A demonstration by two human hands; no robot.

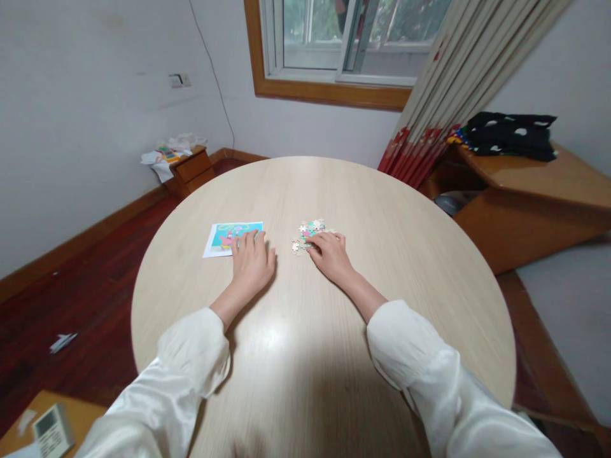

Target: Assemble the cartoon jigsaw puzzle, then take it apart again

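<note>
My left hand [251, 259] lies on the right part of a small printed picture [222, 242], its fingers spread and slightly bent. A pink cartoon figure on a blue ground shows on the picture, partly covered by my fingertips. To the right, a small pile of jigsaw puzzle pieces [304, 229] lies on the round table [296, 299], some pale side up and some coloured. My right hand [329, 254] rests over the near right part of the pile with fingers apart and curved, touching pieces. Whatever lies under its palm is hidden.
Beyond the table are a window [334, 44] and a curtain [458, 83]. A wooden desk [534, 191] with a dark patterned cloth [513, 135] stands at right. A small cabinet [193, 168] is at back left, and a calculator-like device [52, 431] lies at lower left.
</note>
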